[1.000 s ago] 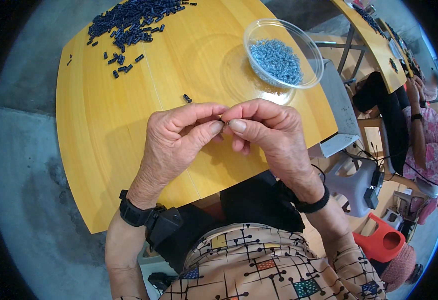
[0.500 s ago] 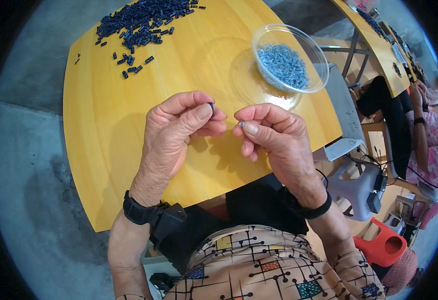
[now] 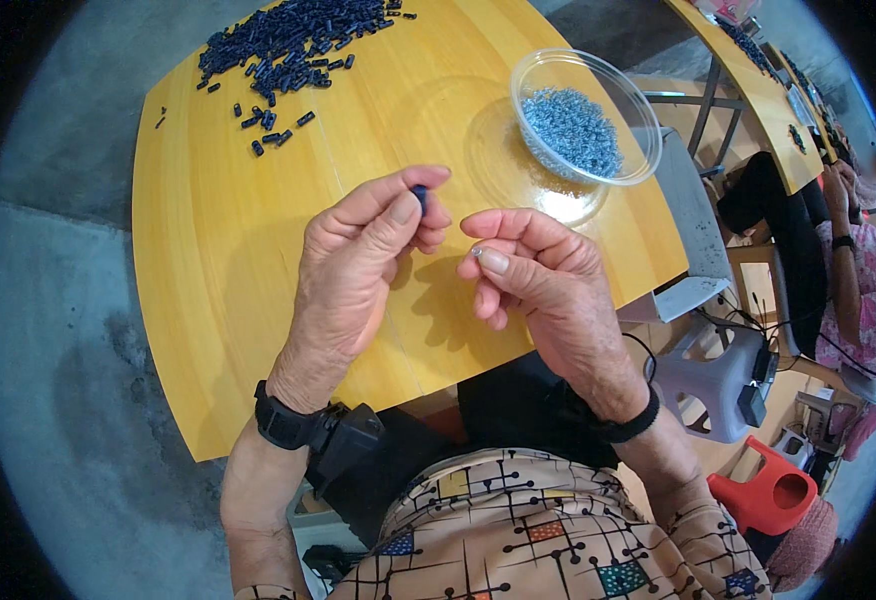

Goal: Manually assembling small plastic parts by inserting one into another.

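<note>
My left hand (image 3: 358, 240) is closed, pinching a small dark-blue plastic piece (image 3: 420, 198) between thumb and fingers. Much of that piece is covered by the fingertips. To its right, my right hand (image 3: 548, 280) pinches a tiny shiny metal part (image 3: 477, 252) between thumb and forefinger; its exact kind is too small to tell. The two hands are a short way apart above the yellow table (image 3: 248, 330). Behind my right hand stands a clear round plastic tub (image 3: 650, 135) that holds many small silvery-blue metal parts (image 3: 570, 130).
A heap of dark-blue plastic pieces (image 3: 293, 45) lies at the far left of the table, several strewn nearer. On the right are a grey plastic stool (image 3: 703, 375), a red stool (image 3: 768, 490) and cables. A person (image 3: 853, 270) sits at another table (image 3: 758, 110).
My left hand has tilted up slightly, its fingertips lifting with the dark-blue piece. My right hand has shifted a little left and down, still pinching the metal part.
</note>
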`<state>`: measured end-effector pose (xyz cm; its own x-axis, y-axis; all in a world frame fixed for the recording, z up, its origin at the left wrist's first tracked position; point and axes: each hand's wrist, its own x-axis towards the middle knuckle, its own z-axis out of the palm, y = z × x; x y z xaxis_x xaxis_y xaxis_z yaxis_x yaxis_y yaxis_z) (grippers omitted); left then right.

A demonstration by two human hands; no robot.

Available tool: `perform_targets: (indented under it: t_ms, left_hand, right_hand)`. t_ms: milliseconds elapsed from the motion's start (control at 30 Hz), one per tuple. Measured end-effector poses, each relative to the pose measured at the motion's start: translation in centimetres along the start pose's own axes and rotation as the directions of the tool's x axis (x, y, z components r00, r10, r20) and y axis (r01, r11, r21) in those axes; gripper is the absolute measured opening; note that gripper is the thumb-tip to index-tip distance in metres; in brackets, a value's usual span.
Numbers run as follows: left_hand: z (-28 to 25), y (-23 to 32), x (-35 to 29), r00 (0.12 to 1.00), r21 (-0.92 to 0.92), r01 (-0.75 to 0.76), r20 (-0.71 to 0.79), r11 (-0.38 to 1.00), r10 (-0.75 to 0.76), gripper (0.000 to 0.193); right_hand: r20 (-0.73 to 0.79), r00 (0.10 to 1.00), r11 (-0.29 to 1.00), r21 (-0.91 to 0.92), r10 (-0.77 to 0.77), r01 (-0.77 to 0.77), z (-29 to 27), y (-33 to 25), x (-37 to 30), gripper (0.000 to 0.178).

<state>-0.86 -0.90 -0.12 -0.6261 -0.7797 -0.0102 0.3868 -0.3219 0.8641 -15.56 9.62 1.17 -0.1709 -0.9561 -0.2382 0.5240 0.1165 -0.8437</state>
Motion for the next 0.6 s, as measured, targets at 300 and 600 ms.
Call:
perform_targets:
  t_ms: [300,600]
  left_hand:
    - [0.1,0.3,-0.3,0.998,-0.026,0.069,0.008,0.997,-0.068,0.022]
    - [-0.5,0.1,-0.2,0.986,-0.152,0.165,0.048,0.975,-0.159,0.019]
  right_hand:
    - [-0.015,0.999,1.000,0.011,-0.029,0.029,0.2,-0.2,-0.4,0.024]
    - [-0.015,0.995,0.993,-0.058,-0.101,0.100,1.0,-0.6,0.0,0.027]
